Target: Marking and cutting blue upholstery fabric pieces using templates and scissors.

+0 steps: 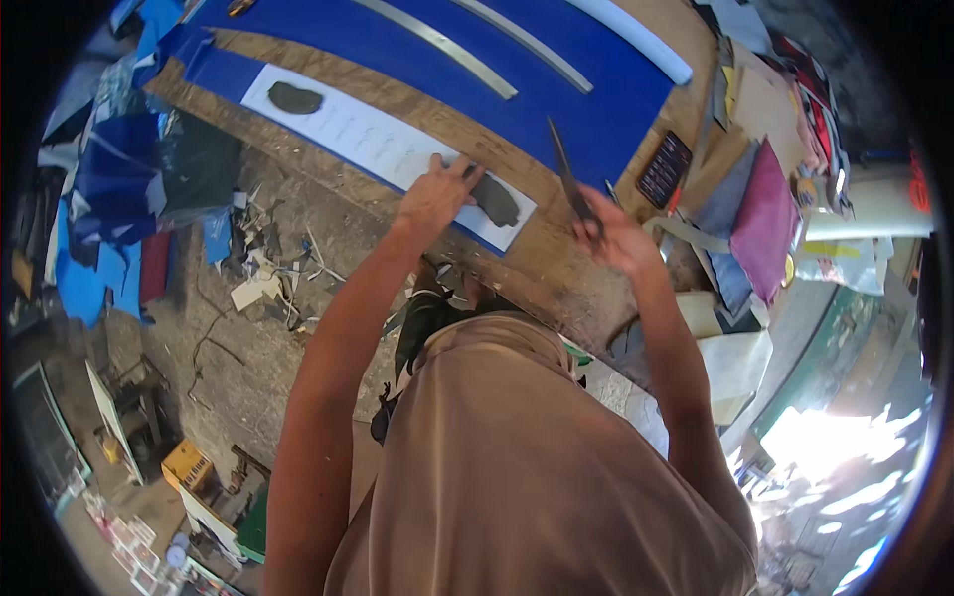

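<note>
One white strip [373, 139]: we're apparently steadying it, left hand [432, 204] spread, along the bench's [556, 263] near edge.
Scissors [564, 164]: our right grip [616, 238] is holding them; cutting is probably needing alignment.

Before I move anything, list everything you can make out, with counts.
Scissors: one, dark, in the right hand
White strip: one, white, along the near table edge
Dark slabs: two, dark grey-green, one toward each end of the strip
Blue sheet: one large, blue, on the table
Flat bars: two, silvery, on the sheet
Roll: one, whitish, at the sheet's right
Keypad device: one, black, right of the sheet
Table: one, brown, under these
Scraps: many, mostly pale, on the floor
Box: one, yellow, lower left
Left hand: one, bare, on the strip
Right hand: one, bare, gripping the scissors
</note>
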Available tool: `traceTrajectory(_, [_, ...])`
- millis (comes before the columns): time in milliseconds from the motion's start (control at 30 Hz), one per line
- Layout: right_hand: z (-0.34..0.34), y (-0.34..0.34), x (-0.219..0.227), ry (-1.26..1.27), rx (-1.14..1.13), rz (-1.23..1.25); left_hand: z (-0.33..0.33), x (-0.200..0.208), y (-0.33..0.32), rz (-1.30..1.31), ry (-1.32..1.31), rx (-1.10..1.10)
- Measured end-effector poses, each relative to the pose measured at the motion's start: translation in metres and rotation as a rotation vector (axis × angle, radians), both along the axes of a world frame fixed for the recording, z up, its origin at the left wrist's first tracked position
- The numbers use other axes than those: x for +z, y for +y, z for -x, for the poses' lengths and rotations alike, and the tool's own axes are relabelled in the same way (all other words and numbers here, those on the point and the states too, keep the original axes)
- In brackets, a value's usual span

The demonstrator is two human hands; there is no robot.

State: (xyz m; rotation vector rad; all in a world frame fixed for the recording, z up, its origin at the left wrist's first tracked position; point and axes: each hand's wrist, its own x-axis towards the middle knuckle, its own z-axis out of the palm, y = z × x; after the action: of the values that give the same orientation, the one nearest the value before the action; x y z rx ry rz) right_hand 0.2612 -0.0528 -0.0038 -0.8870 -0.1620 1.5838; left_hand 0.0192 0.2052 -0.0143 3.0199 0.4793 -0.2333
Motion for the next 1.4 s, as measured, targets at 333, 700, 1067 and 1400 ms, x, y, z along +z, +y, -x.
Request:
traceTrajectory(333, [-0.001,-0.137,0.015,-0.273,0.429,0.191,0.053,0.005,-0.114,1.012,-0.331,1.032])
traceTrajectory(700, [0.016,-0.097,-0.017,0.105,0.353,0.236,0.019,0.006,-0.133,1.773,-0.669,1.696])
traceTrajectory(1067, [0.011,-0.078,-0.011,0.081,0.517,0.204,0.025,-0.004,-0.146,1.727,-0.375,1.508])
traceTrajectory(1400, [0.026,-0.058,-0.019,-0.034,0.582,0.147,0.029,-0.007,-0.144,1.722,-0.423,1.433])
